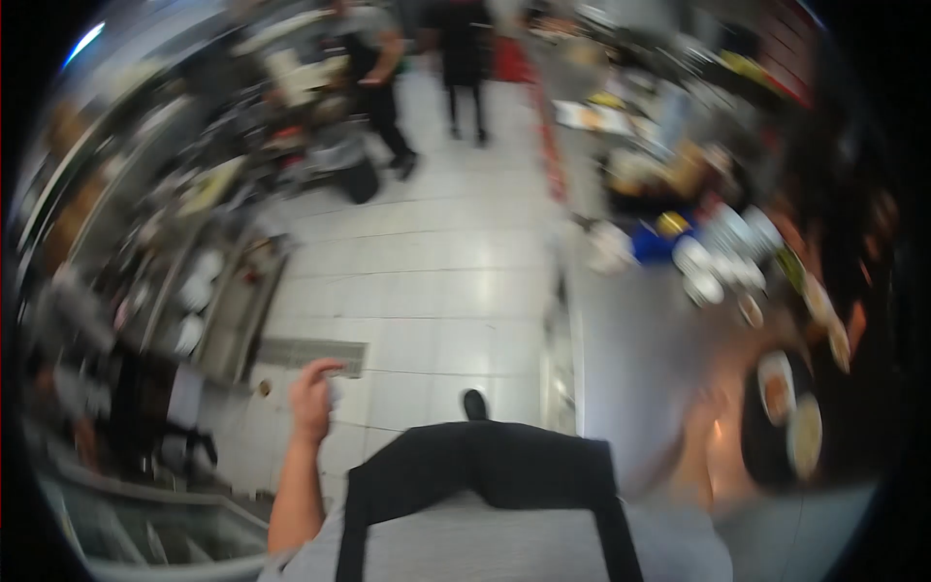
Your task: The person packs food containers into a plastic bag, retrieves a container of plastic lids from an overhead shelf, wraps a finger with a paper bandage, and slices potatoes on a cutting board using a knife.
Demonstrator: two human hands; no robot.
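Note:
Out over the tiled floor, my left hand (pixel 311 400) is raised with its fingers curled inward. A small pale patch shows beneath the fingers; what it is I cannot make out. My right hand (pixel 706 415) is at the steel counter (pixel 640 359), smeared by motion, its fingers unclear. Closest to it is a dark tray (pixel 760 454) bearing an oval white dish with reddish-brown food (pixel 776 388) and a second dish with pale food (pixel 804 438). I cannot tell whether the right hand touches the counter.
Stacked white cups (pixel 700 272) and a blue container (pixel 653 243) stand farther along the counter. Another person's arm (pixel 824 310) reaches in from the right. Two people in dark clothes stand ahead on the tiled floor (pixel 436 281). Shelving (pixel 218 310) with white dishes lines the left.

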